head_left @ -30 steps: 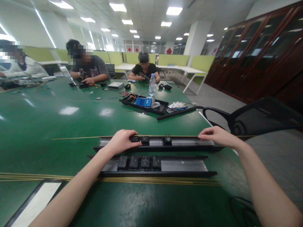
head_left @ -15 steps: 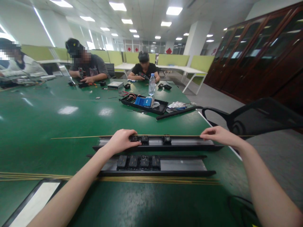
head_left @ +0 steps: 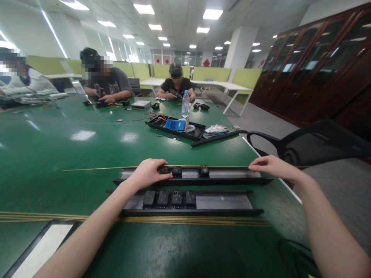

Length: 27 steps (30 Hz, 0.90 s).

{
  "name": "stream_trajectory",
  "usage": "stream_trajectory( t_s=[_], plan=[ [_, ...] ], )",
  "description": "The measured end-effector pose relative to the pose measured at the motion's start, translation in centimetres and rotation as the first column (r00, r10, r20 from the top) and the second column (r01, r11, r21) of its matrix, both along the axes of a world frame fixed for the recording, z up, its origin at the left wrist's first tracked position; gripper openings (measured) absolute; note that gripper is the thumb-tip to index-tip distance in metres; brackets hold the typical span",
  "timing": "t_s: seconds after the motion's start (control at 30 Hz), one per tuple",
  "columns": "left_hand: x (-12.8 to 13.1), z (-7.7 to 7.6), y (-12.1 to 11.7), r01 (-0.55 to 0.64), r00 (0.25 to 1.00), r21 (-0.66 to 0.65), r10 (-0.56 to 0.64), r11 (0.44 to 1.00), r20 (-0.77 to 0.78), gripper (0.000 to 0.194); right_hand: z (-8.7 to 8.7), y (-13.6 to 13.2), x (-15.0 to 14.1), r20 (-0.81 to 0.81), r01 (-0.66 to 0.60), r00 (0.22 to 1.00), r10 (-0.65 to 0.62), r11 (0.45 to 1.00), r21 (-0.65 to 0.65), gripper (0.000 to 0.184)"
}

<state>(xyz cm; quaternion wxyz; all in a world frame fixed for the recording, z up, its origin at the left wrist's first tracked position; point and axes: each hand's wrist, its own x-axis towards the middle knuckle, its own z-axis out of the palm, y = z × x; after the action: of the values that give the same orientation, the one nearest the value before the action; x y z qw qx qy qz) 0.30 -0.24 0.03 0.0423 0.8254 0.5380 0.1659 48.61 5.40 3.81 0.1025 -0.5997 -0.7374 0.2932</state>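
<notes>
Green table [head_left: 87,150], right hand [head_left: 269,167] on thin rod [head_left: 188,166]

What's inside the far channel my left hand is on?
Three black blocks show in the far channel; the leftmost is partly covered by your left hand. The hand also hides part of the channel's floor, so whether anything else sits there cannot be seen.

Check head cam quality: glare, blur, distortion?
Head view: ceiling lights blown out, white glare patches on table; cabinet slanted at right, likely wide-angle distortion; left hand and right hand clearly outlined, markings on blocks too soft to read.
</notes>
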Motion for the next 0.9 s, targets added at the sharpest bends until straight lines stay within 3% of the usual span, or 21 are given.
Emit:
stream_trajectory(
  t_s=[0.3, 0.9],
  plan=[
    [0.0, -0.1, 0.1, -0.001, 1.000, -0.005, 0.001, 1.000, 0.017, 0.049, 0.8, -0.6, 0.2, 0.005, 0.079, 0.997, -0.079, 0.997, -0.009, 0.048],
    [-0.1, -0.1, 0.1, 0.001, 1.000, 0.004, -0.001, 1.000, -0.018, 0.051, 0.6, -0.5, 2.3, 0.021, 0.141, 0.990, -0.141, 0.990, 0.000, 0.041]
  ],
)
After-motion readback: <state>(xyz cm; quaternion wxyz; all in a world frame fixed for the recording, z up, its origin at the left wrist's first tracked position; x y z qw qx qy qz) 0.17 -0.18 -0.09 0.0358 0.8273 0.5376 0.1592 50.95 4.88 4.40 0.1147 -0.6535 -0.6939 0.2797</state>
